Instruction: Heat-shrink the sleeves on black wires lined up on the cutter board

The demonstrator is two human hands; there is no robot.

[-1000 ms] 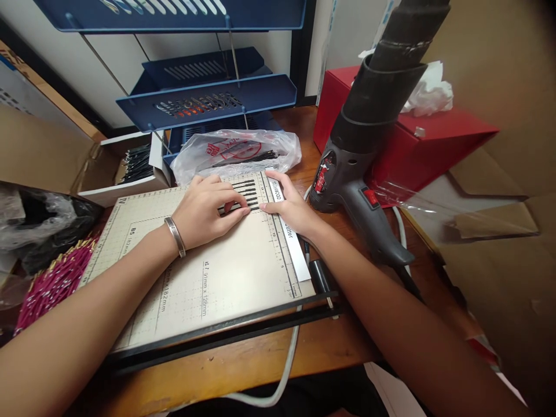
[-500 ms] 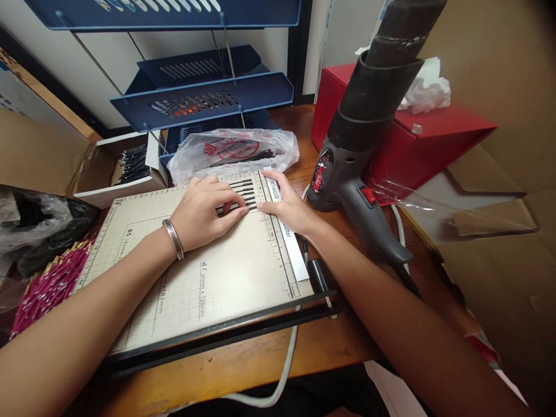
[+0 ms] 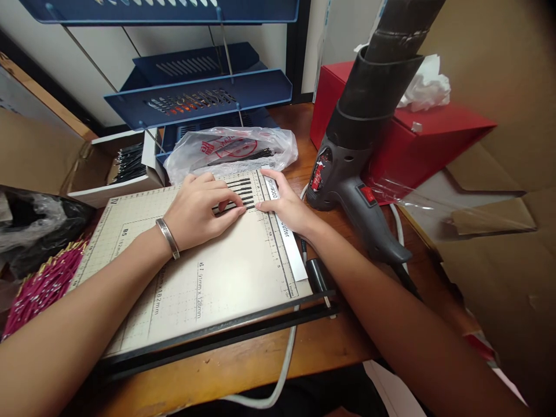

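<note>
We look down on a wooden table (image 3: 330,347) with a cutting board (image 3: 208,278) lying flat across its near left part. Right of it a heat gun (image 3: 351,168) stands nozzle up, with a red box (image 3: 417,139) behind. At the board's far right edge lie thin black tubes (image 3: 243,192), side by side in a row. Our left hand (image 3: 195,211) rests flat on their left ends, fingers (image 3: 230,211) stretched and pressing down, gripping nothing. Our right hand (image 3: 286,205) lies open beside their right ends, index fingertip touching them. We judge the tubes light, slim and bendy, apt to roll, so they are best pinned flat or pinched mid-length as a bunch.
</note>
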